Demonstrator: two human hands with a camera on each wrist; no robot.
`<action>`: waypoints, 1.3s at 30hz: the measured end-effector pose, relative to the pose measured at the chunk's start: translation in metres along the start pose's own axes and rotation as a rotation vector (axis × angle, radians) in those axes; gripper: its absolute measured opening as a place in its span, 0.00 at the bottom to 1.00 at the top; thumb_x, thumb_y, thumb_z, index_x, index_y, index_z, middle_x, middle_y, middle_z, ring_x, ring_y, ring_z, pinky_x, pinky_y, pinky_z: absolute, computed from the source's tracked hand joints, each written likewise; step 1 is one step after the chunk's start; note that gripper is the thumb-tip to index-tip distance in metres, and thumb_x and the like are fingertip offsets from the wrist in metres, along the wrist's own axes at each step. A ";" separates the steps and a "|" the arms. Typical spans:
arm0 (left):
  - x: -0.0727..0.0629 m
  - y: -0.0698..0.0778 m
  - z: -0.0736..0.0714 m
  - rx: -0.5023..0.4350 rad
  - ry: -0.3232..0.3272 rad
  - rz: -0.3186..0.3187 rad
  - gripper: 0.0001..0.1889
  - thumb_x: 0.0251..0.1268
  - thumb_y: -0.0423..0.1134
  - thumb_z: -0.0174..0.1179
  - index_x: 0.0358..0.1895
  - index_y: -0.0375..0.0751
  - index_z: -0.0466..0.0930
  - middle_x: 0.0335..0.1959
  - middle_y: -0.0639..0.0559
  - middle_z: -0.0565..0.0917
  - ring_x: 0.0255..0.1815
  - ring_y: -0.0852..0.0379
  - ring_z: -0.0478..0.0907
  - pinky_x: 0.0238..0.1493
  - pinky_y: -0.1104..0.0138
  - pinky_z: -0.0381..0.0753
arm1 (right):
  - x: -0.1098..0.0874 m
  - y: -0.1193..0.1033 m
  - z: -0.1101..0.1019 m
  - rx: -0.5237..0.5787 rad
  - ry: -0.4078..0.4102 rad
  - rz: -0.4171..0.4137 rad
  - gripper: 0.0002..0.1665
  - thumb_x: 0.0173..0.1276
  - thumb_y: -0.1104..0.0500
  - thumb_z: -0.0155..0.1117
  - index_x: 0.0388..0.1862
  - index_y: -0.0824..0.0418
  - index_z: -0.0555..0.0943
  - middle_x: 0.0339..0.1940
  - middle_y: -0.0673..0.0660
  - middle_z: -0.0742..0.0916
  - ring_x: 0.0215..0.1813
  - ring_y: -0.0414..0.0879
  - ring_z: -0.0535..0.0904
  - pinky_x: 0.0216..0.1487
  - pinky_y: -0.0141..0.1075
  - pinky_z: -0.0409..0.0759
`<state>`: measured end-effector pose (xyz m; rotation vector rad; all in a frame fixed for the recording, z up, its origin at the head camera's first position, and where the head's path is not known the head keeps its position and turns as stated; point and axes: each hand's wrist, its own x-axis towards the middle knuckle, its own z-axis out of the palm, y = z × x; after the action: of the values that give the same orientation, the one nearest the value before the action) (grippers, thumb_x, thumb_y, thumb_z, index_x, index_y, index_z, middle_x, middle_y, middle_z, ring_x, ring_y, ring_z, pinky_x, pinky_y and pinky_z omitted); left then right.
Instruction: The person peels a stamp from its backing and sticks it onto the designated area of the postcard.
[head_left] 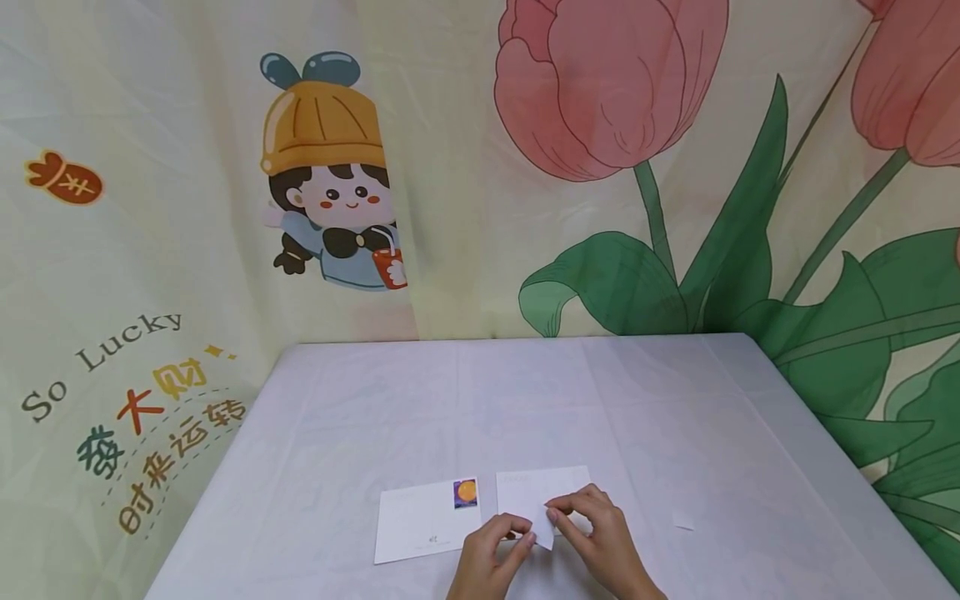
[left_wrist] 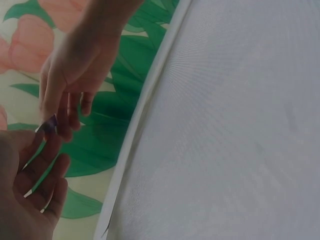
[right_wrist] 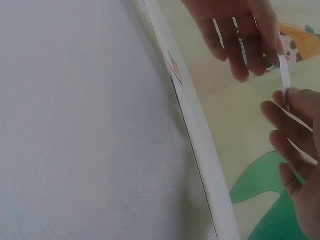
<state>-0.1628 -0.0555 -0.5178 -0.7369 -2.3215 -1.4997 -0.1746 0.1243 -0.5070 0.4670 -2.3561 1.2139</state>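
Between both hands is a small stamp-like piece of paper [head_left: 543, 533], its white side facing the head camera. My left hand [head_left: 491, 557] pinches one edge between thumb and finger. Thumb and index finger of my right hand [head_left: 602, 540] pinch the opposite edge. In the left wrist view a dark purple face of the piece [left_wrist: 49, 125] shows. Its white side [right_wrist: 284, 75] appears as a thin bent strip in the right wrist view. Behind the hands lies a blank white card [head_left: 525, 485], partly covered by them. Left of it, another white card [head_left: 420, 525] bears a purple-and-orange stamp [head_left: 466, 493].
A small white paper scrap [head_left: 683, 526] lies on the table to the right of my right hand. A white cloth covers the table [head_left: 420, 408]. Behind it hangs a curtain [head_left: 450, 167] printed with tulips and a cartoon figure.
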 end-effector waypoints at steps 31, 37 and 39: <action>-0.001 0.001 0.001 -0.008 0.026 0.051 0.03 0.62 0.34 0.58 0.35 0.38 0.79 0.31 0.57 0.81 0.32 0.64 0.77 0.33 0.66 0.77 | -0.003 0.006 0.007 0.012 -0.017 -0.030 0.09 0.56 0.62 0.69 0.30 0.47 0.81 0.27 0.31 0.78 0.32 0.32 0.71 0.34 0.32 0.72; -0.001 0.001 0.001 0.003 0.047 0.079 0.01 0.60 0.33 0.60 0.34 0.41 0.79 0.29 0.59 0.81 0.31 0.65 0.76 0.32 0.67 0.77 | -0.003 0.012 0.015 0.020 -0.039 -0.062 0.07 0.57 0.61 0.68 0.31 0.48 0.81 0.27 0.32 0.79 0.32 0.32 0.71 0.33 0.32 0.73; -0.001 0.000 0.001 0.005 0.057 0.088 0.02 0.59 0.32 0.61 0.34 0.42 0.79 0.29 0.60 0.80 0.30 0.65 0.76 0.32 0.67 0.77 | -0.003 0.013 0.018 0.030 -0.043 -0.081 0.07 0.57 0.61 0.68 0.31 0.49 0.81 0.27 0.33 0.80 0.32 0.32 0.71 0.33 0.32 0.73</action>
<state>-0.1622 -0.0545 -0.5189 -0.7735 -2.2211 -1.4570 -0.1823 0.1170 -0.5261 0.5980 -2.3344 1.2146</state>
